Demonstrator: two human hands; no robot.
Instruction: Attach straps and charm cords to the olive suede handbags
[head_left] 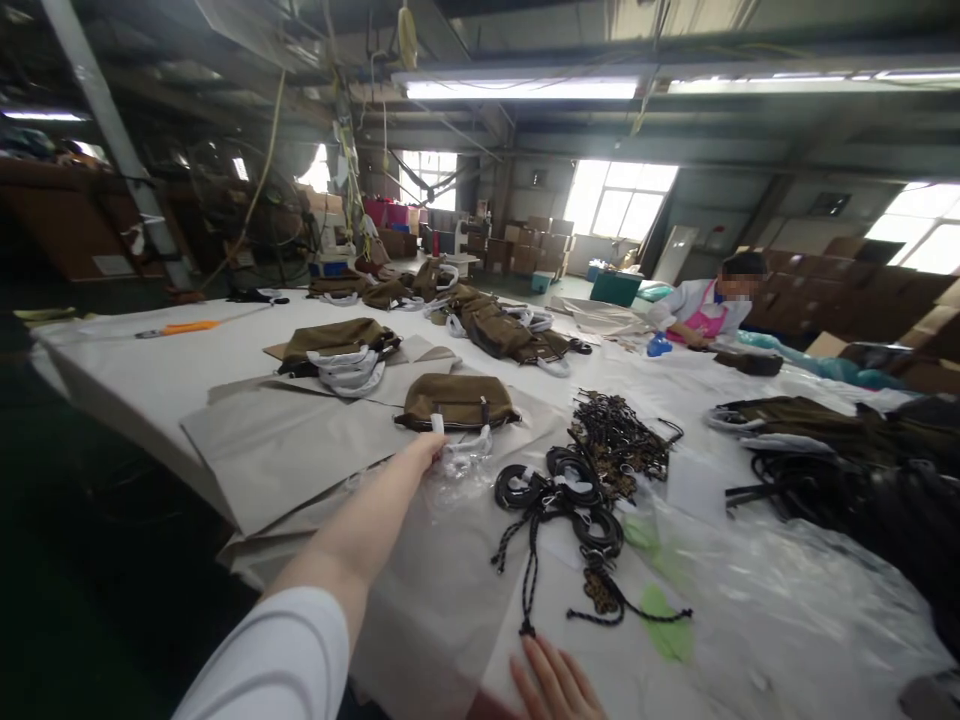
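My left hand [430, 452] is stretched forward, its fingers closed at the white-wrapped handle of an olive-brown bag [457, 400]. The bag lies on the table with dark trim along its lower edge. Clear plastic [454, 485] is bunched beside that hand. At the bottom edge, my right hand [553, 682] lies with fingers extended, its fingertips by the end of a black braided cord [529, 590]. Coiled black straps [585, 490] sit ahead of it, with a brown flower-shaped charm [600, 590] below them. A heap of similar corded charms [622, 440] lies beyond.
More olive bags [495, 325] lie farther back, another bag [337, 350] at left. Grey paper sheets [277, 450] cover the left side. Black straps [847, 490] and clear plastic sheeting [795, 600] are at right. An orange-handled tool [187, 327] lies far left. A co-worker [705, 305] is across the table.
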